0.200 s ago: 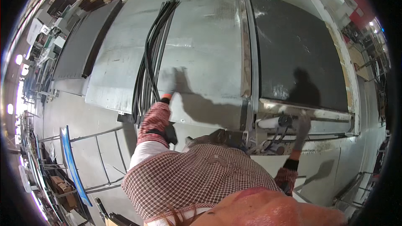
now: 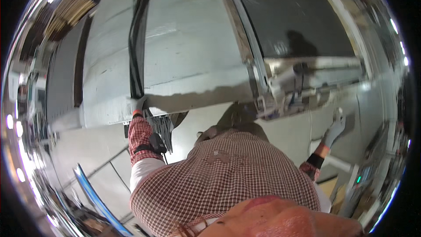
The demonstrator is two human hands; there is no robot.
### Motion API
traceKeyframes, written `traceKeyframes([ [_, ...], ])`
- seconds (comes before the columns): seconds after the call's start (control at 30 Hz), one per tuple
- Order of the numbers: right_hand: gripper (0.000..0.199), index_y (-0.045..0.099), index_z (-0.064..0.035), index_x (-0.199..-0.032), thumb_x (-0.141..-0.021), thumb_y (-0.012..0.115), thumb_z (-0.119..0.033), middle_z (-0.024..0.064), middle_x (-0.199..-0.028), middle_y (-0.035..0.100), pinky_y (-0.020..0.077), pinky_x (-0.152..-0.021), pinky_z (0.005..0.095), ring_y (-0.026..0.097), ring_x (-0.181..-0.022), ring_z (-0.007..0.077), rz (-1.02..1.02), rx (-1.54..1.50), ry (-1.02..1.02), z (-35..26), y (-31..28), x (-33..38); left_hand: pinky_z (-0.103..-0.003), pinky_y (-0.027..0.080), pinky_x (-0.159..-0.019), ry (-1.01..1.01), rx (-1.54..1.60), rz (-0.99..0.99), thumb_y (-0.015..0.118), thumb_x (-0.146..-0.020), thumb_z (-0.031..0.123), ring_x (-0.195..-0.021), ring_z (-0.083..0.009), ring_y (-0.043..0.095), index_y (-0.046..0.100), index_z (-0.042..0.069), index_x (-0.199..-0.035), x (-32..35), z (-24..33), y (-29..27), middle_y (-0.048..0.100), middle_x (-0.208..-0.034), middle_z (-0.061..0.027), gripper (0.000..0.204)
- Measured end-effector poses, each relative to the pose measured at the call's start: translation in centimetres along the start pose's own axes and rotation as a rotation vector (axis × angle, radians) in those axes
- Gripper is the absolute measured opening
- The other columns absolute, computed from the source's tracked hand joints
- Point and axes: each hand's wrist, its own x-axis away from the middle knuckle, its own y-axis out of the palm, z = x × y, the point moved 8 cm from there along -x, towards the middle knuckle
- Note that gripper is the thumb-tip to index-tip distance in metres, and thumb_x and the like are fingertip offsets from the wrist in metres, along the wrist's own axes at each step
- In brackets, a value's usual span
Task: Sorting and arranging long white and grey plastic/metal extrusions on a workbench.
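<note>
At the near edge of the large grey tabletop, a bundle of long black strips is laid lengthwise, running away from the person, with its near ends hanging over the edge and down toward the floor. The gloved left hand is set right on those near ends, where the bundle meets the table edge. The fingers appear curled about the strips, closed rather than spread, though motion blur keeps the exact grip from being made out. A dark band is worn on the checked sleeve just below it.

The gloved right hand is held well apart from the bundle, out to the side below the metal frame that borders the dark panel. Its fingers are seen partly open and nothing can be made out in it; whether a surface is touched cannot be told.

For the handling in progress to go well, it is judged that the strips should be gripped together as one bundle, close to the edge where they are supported, so that none slips loose or fans out. A steady pull in line with their length would likely be kinder than a sideways drag, and the hanging ends should be kept from snagging under the tabletop.
</note>
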Motion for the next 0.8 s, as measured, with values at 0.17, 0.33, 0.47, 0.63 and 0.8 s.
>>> traceKeyframes([
  [0.17, 0.024, 0.06, 0.0004, -0.108, -0.086, 0.054, -0.009, 0.0091, -0.104, 0.062, 0.0455, -0.086, 0.0297, 0.057, -0.098, 0.0204, 0.004, -0.457, -0.109, 4.4, 7.0, 2.0, -0.045, 0.046, -0.085, 0.037, -0.808, 0.04, 0.073, -0.059, 0.038, -0.102, -0.0396, 0.055, 0.044, -0.003, -0.121, 3.2, 12.7, 13.4, 0.055, -0.11, -0.0261, 0.079],
  [0.33, 0.017, 0.065, -0.0016, -0.097, -0.088, 0.056, -0.013, 0.007, -0.094, 0.066, 0.0465, -0.08, 0.0281, 0.06, -0.089, 0.0142, -0.501, -0.403, 0.039, -2.2, 21.4, 9.1, -0.046, 0.049, -0.079, 0.21, -0.575, 0.062, 0.063, -0.066, 0.017, -0.094, -0.0404, 0.06, 0.048, 0.0, -0.106, 8.0, 18.8, 25.9, 0.061, -0.097, -0.0257, 0.047],
  [0.47, 0.016, 0.064, -0.0007, -0.096, -0.086, 0.06, -0.011, 0.0027, -0.092, 0.065, 0.0465, -0.072, 0.0232, 0.058, -0.084, 0.0084, -0.925, -0.493, 0.07, -3.9, 29.0, 17.0, -0.045, 0.05, -0.068, 0.225, -0.409, -0.163, 0.065, -0.065, 0.017, -0.076, -0.0396, 0.064, 0.054, -0.001, -0.09, 8.7, 15.8, 32.3, 0.064, -0.083, -0.0251, 0.033],
  [0.63, 0.033, 0.056, -0.0025, -0.115, -0.085, 0.063, -0.016, -0.0003, -0.096, 0.059, 0.0441, -0.069, 0.021, 0.055, -0.081, 0.0081, -0.962, -0.629, 0.575, 3.8, 30.5, 21.3, -0.035, 0.047, -0.061, 0.207, -0.004, -0.734, 0.065, -0.067, 0.012, -0.068, -0.0215, 0.061, 0.059, -0.005, -0.087, 22.5, 26.7, 41.7, 0.065, -0.079, -0.0174, 0.026],
  [0.8, 0.049, 0.051, -0.0141, -0.116, -0.084, 0.057, -0.051, -0.0013, -0.102, 0.056, 0.0421, -0.077, 0.0292, 0.054, -0.089, 0.0145, -0.673, -0.666, 0.928, 7.0, 29.3, 18.4, -0.038, 0.048, -0.07, 0.49, -0.224, -0.975, 0.069, -0.062, 0.011, -0.079, -0.0299, 0.062, 0.06, -0.003, -0.099, 32.1, 27.8, 43.6, 0.066, -0.091, -0.0194, 0.041],
])
